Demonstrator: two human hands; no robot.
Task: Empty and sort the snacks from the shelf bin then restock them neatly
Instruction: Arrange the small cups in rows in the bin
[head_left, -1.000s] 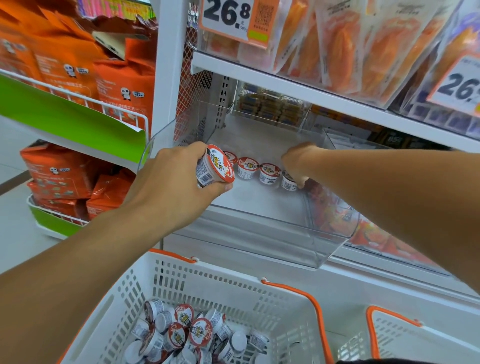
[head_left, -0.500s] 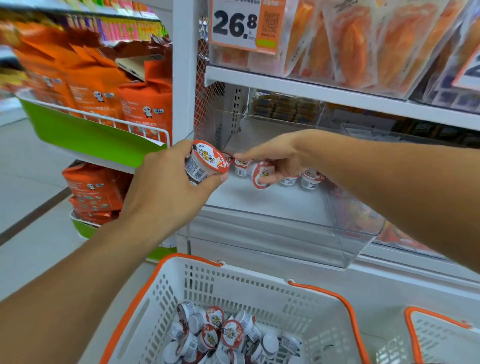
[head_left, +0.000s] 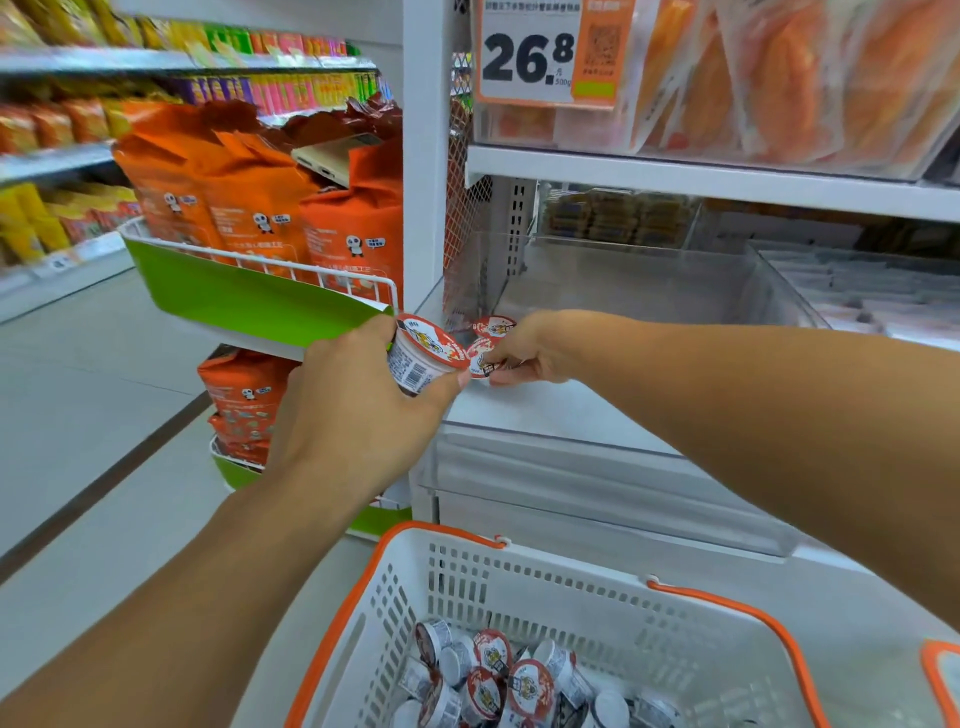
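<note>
Both hands hold snack cups at the clear shelf bin (head_left: 597, 467).
The left hand (head_left: 358, 410) grips one cup (head_left: 422, 358) at the bin's left front corner; the right hand (head_left: 524, 353) pinches a second cup (head_left: 480, 356) just inside. A third cup (head_left: 494, 326) sits behind. More cups (head_left: 498, 675) lie in the white basket (head_left: 571, 587) below the bin.

Head camera looks down, close, slightly blurred.

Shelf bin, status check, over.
Left hand grips one cup. Right hand pinches another cup inside the clear bin. Basket below, nothing blocking.
</note>
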